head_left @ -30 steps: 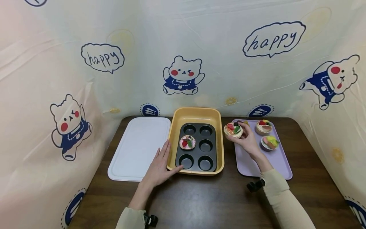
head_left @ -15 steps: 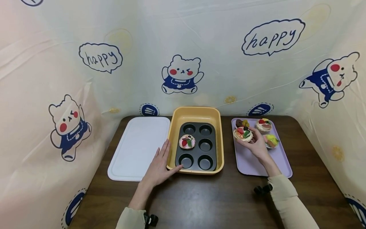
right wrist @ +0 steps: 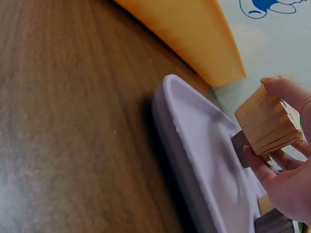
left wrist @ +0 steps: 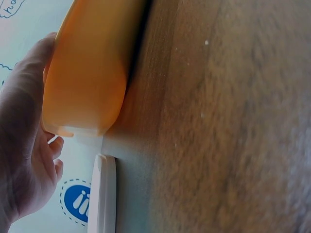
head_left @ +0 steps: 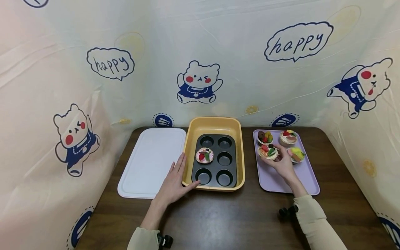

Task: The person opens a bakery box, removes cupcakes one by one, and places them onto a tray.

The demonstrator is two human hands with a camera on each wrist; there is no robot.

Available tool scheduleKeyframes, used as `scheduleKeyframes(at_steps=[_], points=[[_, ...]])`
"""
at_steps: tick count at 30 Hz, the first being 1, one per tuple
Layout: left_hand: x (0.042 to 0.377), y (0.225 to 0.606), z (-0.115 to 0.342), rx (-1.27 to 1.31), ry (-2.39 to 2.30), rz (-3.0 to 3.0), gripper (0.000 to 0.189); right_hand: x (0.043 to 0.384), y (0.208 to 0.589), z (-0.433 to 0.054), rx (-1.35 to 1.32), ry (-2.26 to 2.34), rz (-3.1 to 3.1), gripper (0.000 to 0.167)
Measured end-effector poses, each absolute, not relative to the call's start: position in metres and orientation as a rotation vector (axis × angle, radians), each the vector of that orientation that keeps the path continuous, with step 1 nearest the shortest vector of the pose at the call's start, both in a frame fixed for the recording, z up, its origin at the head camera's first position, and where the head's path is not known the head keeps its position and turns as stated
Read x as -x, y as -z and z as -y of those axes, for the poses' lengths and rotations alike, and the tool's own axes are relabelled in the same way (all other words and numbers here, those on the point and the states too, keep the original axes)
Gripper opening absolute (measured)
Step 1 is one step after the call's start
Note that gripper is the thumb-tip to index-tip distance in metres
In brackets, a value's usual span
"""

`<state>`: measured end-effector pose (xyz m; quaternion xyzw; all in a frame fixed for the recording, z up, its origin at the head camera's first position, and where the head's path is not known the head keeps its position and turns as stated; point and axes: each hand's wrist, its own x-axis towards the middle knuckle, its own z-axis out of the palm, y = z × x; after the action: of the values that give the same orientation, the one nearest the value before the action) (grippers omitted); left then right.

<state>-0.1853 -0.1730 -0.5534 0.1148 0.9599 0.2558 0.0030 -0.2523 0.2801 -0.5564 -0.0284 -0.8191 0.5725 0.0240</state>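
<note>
My right hand [head_left: 282,163] grips a cupcake [head_left: 267,152] topped with cream, red fruit, a dark berry and a green leaf, over the lilac tray [head_left: 275,182]. The right wrist view shows its tan pleated cup [right wrist: 267,124] between thumb and fingers, raised above the tray floor. Fingers extended, my left hand [head_left: 175,182] rests on the near left corner of the yellow bin [head_left: 215,125]. Inside that bin lies a dark muffin pan [head_left: 215,170]; a pink-creamed cupcake [head_left: 204,155] sits in its middle left cup. The pan's other cups hold nothing.
Three more cupcakes stand on the lilac tray: a chocolate-and-fruit one [head_left: 265,137] at the far left, a strawberry one [head_left: 288,138] at the far right, and a yellow-topped one [head_left: 296,154] behind my right hand. A white board [head_left: 153,161] lies left of the bin.
My right hand has carried the cupcake rightward, from beside the lilac tray's left edge to over the tray, then slightly nearer to me. My left hand has stayed on the bin.
</note>
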Motion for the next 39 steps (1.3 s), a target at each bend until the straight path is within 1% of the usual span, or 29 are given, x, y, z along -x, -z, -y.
scheduleKeyframes(at_steps=[11,25,34,39], points=[[0.185,0.553,0.173,-0.356,-0.811,-3.011,0.12,0.25,0.568,-0.281,0.065,-1.682,2.533,0.079],[0.185,0.553,0.172,-0.358,-0.819,-3.008,0.12,0.248,0.572,-0.28,0.103,-1.585,2.576,0.076],[0.185,0.553,0.172,-0.358,-0.831,-2.998,0.119,0.248,0.574,-0.283,0.074,-1.53,2.608,0.078],[0.185,0.553,0.172,-0.353,-0.827,-2.994,0.119,0.247,0.574,-0.284,0.064,-1.51,2.621,0.088]])
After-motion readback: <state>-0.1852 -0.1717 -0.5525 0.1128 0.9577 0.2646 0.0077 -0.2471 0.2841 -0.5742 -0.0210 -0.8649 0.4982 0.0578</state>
